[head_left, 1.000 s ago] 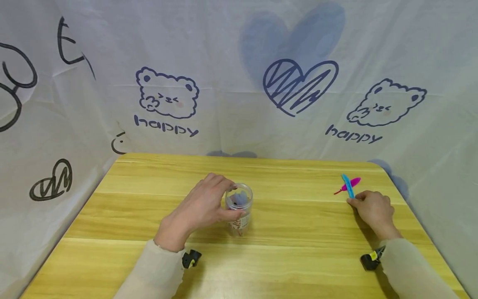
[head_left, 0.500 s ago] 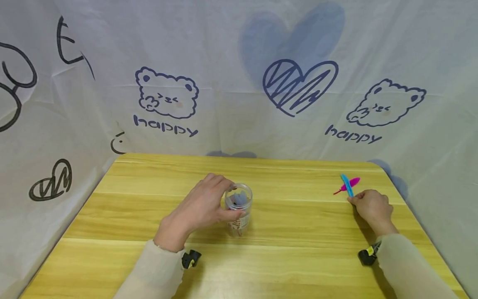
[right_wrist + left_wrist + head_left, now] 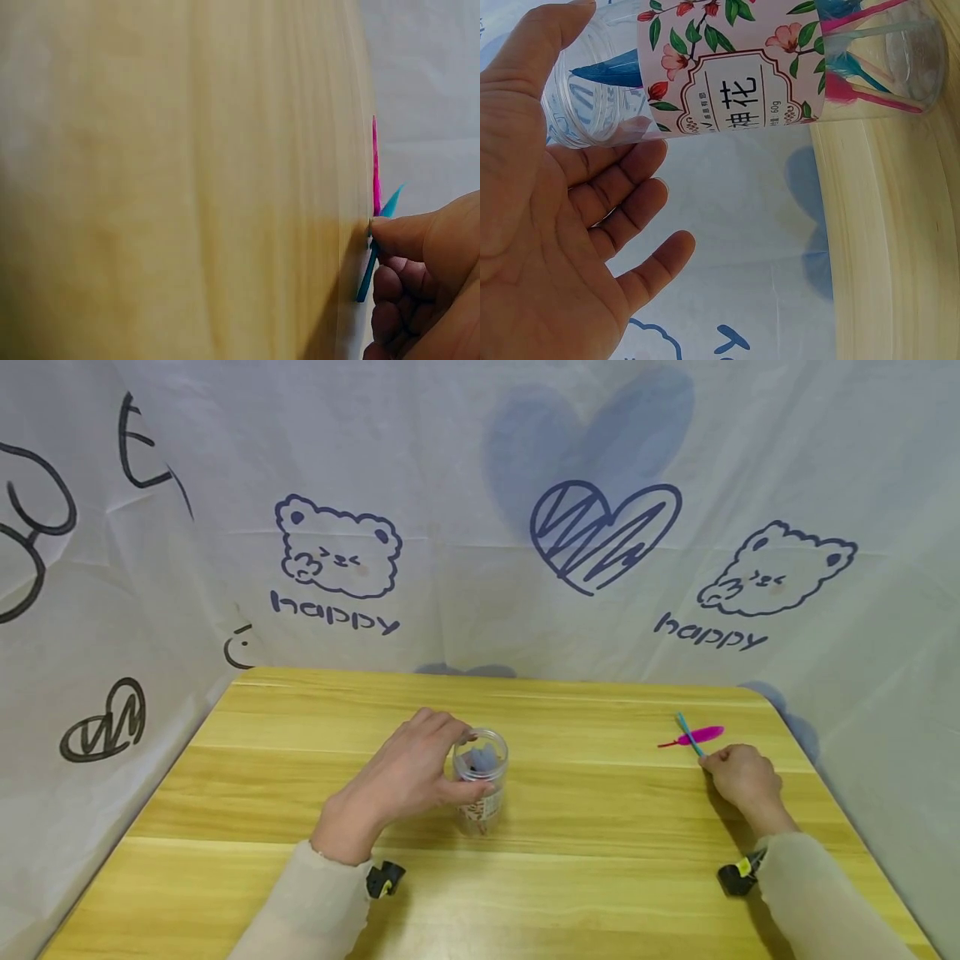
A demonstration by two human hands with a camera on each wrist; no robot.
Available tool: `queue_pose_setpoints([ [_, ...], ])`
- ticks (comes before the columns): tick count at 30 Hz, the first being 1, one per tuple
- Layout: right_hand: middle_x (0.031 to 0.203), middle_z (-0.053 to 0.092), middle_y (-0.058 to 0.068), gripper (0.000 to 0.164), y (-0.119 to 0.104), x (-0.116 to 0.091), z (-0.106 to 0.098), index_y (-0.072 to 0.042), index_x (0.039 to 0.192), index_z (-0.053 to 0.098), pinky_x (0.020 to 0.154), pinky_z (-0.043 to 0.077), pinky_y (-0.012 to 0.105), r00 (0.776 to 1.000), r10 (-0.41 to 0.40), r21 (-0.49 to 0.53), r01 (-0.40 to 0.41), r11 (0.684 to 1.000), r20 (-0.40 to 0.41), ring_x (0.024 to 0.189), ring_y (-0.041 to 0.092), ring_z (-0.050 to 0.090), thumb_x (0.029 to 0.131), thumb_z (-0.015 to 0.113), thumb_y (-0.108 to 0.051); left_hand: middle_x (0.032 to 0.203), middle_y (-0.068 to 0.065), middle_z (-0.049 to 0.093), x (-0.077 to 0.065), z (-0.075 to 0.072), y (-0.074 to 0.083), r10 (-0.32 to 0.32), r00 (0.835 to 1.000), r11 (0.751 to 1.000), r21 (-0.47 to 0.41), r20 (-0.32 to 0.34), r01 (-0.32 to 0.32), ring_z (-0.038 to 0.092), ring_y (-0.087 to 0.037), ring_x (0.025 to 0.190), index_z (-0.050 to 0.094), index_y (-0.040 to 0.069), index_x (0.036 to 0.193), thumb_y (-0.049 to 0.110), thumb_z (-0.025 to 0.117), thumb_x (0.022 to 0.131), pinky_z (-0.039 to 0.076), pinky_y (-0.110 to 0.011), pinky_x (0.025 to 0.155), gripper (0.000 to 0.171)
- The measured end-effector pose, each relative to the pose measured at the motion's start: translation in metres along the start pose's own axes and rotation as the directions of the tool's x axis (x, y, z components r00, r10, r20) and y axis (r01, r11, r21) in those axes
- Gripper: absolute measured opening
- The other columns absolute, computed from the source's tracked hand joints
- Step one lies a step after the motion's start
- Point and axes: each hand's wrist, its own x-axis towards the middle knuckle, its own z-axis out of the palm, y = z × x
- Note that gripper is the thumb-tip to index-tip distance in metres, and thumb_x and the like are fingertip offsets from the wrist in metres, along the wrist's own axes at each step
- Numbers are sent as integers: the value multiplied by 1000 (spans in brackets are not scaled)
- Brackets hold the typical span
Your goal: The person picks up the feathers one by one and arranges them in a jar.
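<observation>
In the head view my left hand (image 3: pixel 401 781) grips a clear plastic jar (image 3: pixel 480 789) near its uncapped mouth, thumb in front and fingers behind. The jar stands upright; its pink floral label (image 3: pixel 739 64) and several blue and pink feathers (image 3: pixel 881 97) inside show in the left wrist view. Farther right, my right hand (image 3: pixel 746 781) pinches the near end of a blue feather (image 3: pixel 687 732) between thumb and forefinger, its narrow edge toward the head camera. A pink feather (image 3: pixel 703 735) with a thin red stem lies crosswise under it. The right hand's other fingers are curled.
The wooden table (image 3: pixel 585 885) spans the lower view. White cloth (image 3: pixel 465 618) with drawn bears, hearts and writing hangs behind it and at both sides. A small black camera (image 3: pixel 386 878) sits at the left wrist and another (image 3: pixel 738 877) at the right.
The blue feather has turned from its flat side to its edge, its tip swinging slightly left. The pink feather has shifted a little left and turned flatter. The left hand and jar stay put.
</observation>
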Motion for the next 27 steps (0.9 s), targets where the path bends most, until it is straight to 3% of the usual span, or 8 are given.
queue_pose_setpoints([
  [6,79,62,8,34,-1,-2,4,-6,87,62,65,38,38,999,-34,42,36,998,-42,73,29,56,106,57,-33,133,-3,66,0,0,0,1,1000,1000,-8,0,-1,55,-24,127,68,11,134,59,83,84,45,-49,114,70],
  [13,72,55,6,36,-4,-3,5,-7,80,57,60,37,34,996,-42,103,50,993,-83,71,27,51,106,59,-32,134,-3,66,0,0,-1,-5,1000,1000,-14,-2,5,55,-24,128,68,11,133,59,83,84,45,-48,114,71],
  [17,94,68,23,37,-8,-5,5,5,103,66,69,48,42,996,-31,132,41,990,-79,87,40,60,107,58,-31,134,-3,66,0,1,-1,-4,1000,1000,-13,-1,4,55,-24,128,68,11,134,59,83,84,45,-48,114,70],
  [20,111,69,30,40,-11,-7,5,9,119,66,77,51,48,995,-52,135,64,989,-88,99,46,62,108,56,-28,134,-3,66,0,1,-2,-2,1000,1000,-12,-1,2,55,-25,129,68,11,133,59,83,84,45,-48,114,70],
  [27,80,56,11,27,-19,-10,9,-4,94,56,65,36,35,980,-110,111,129,985,-168,76,30,52,109,56,-26,134,-4,67,0,2,-2,8,1000,1000,-2,-6,-8,55,-25,129,68,10,134,59,82,85,45,-48,115,71],
])
